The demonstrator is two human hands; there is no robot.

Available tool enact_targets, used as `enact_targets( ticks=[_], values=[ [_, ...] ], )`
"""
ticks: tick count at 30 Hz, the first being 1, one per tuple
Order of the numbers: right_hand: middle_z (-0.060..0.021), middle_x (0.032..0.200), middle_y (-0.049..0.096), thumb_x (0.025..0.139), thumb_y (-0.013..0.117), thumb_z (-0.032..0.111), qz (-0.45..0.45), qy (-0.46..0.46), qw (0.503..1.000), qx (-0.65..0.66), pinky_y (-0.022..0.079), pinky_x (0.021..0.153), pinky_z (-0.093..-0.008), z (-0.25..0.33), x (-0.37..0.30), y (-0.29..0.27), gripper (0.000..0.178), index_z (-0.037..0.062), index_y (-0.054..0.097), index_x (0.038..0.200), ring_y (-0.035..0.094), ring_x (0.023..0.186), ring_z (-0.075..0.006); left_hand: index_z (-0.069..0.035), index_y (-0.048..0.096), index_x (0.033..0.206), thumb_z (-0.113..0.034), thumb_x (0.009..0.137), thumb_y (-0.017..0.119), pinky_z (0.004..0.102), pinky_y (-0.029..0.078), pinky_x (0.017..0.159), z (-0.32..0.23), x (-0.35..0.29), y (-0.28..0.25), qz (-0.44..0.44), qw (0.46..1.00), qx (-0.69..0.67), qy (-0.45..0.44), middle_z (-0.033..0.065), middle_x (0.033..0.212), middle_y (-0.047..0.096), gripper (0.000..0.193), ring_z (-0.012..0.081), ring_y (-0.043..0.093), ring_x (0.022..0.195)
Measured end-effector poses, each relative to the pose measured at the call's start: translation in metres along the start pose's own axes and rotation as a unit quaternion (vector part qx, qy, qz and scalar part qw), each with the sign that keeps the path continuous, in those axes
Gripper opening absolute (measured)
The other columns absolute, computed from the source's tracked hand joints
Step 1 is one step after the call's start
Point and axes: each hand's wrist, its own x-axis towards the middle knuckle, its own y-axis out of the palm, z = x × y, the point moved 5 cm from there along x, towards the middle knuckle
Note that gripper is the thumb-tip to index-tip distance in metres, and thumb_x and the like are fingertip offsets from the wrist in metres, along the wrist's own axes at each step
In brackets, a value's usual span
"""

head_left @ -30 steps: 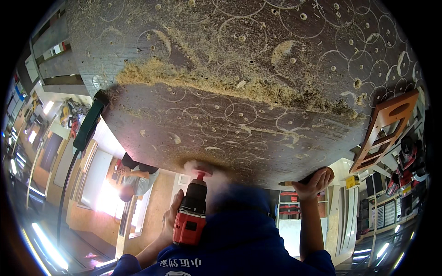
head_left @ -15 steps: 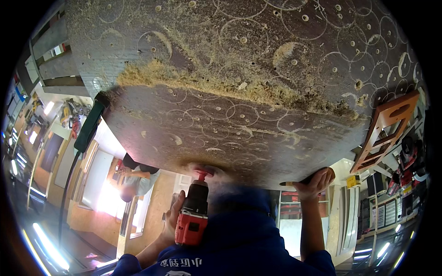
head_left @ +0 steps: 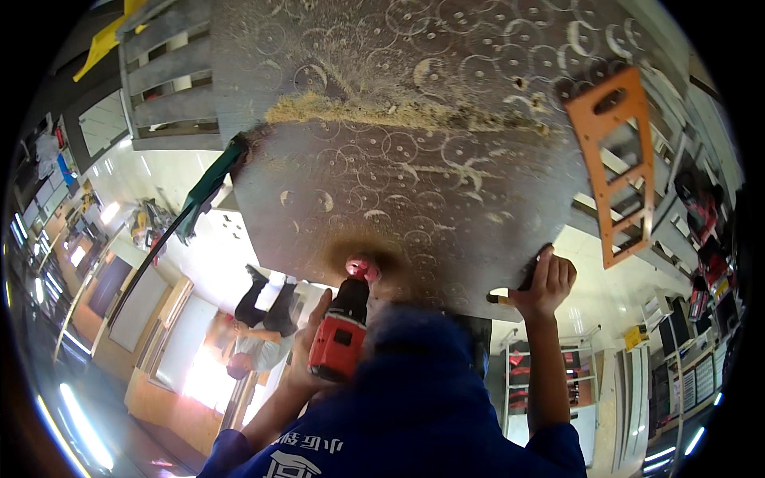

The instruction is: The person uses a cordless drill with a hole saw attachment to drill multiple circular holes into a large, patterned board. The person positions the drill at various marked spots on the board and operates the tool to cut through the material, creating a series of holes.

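My left hand [head_left: 307, 344] is closed around a red and black cordless drill [head_left: 339, 344]. A round red cutting bit [head_left: 363, 268] at its front meets the near part of a dark brown board [head_left: 478, 231], with a blurred brown patch around it. Ring-shaped grooves and small holes cover the board. At the board's near right corner my right hand [head_left: 551, 280] has its fingers curled over a dark object that I cannot make out. A small dark-tipped piece sticks out to the left by the thumb. My left fingers are partly hidden behind the drill.
A ridge of sawdust [head_left: 382, 113] runs across the board. A green tool [head_left: 213, 179] with a black cable lies at its left edge. An orange slotted frame [head_left: 612, 163] rests at the right on grey slats. Another person [head_left: 259, 342] is beyond the left side.
The whole view has shifted, so more of the orange frame and the slats shows. The drill stays at the board in my left hand. My right fingers look more curled at the corner.
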Motion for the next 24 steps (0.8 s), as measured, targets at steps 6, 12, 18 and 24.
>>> enact_targets(
  ticks=[6, 12, 18, 24],
  values=[
    [-0.0081, 0.097, 0.063, 0.055, 0.065, 0.012, -0.012, 0.042, 0.999, 0.014, 0.041, 0.086, -0.0409, 0.005, 0.005, -0.017, 0.078, 0.0024, 0.052, 0.131, 0.059, 0.086, -0.0266, 0.001, 0.042, 0.137, -0.02, 0.074, 0.077, 0.0398, 0.042, 0.102, 0.008, -0.005, -0.004, 0.035, 0.972, 0.22, 0.076, 0.0244, 0.143, 0.041, 0.074, 0.0318, 0.055, 0.119],
    [-0.0047, 0.099, 0.061, 0.052, 0.071, 0.01, -0.019, 0.051, 0.997, 0.048, 0.042, 0.087, -0.0386, 0.003, 0.001, -0.034, 0.086, 0.0079, 0.051, 0.136, 0.058, 0.088, -0.0241, -0.004, 0.053, 0.112, -0.01, 0.085, 0.067, 0.0287, 0.049, 0.057, 0.019, -0.015, 0.011, -0.013, 0.998, 0.025, -0.063, 0.003, 0.08, 0.057, 0.031, 0.0126, 0.057, 0.062],
    [-0.0056, 0.094, 0.059, 0.052, 0.072, 0.012, -0.071, 0.037, 0.996, 0.03, 0.042, 0.088, -0.038, 0.002, -0.011, -0.042, 0.092, 0.0088, 0.048, 0.14, 0.058, 0.087, -0.0251, -0.004, 0.055, 0.104, -0.011, 0.086, 0.068, 0.0281, 0.045, 0.047, 0.012, -0.018, 0.015, -0.052, 0.997, -0.002, -0.057, 0.0024, 0.073, 0.058, 0.023, 0.0112, 0.054, 0.052],
    [-0.0069, 0.093, 0.06, 0.053, 0.071, 0.012, -0.06, 0.035, 0.997, 0.018, 0.043, 0.088, -0.038, 0.004, -0.017, -0.041, 0.091, 0.0077, 0.046, 0.14, 0.058, 0.089, -0.0258, -0.002, 0.054, 0.107, -0.009, 0.087, 0.065, 0.0273, 0.043, 0.041, 0.007, -0.022, 0.018, -0.079, 0.996, -0.035, -0.009, 0.0053, 0.074, 0.06, 0.024, 0.0115, 0.054, 0.046]
  ],
)
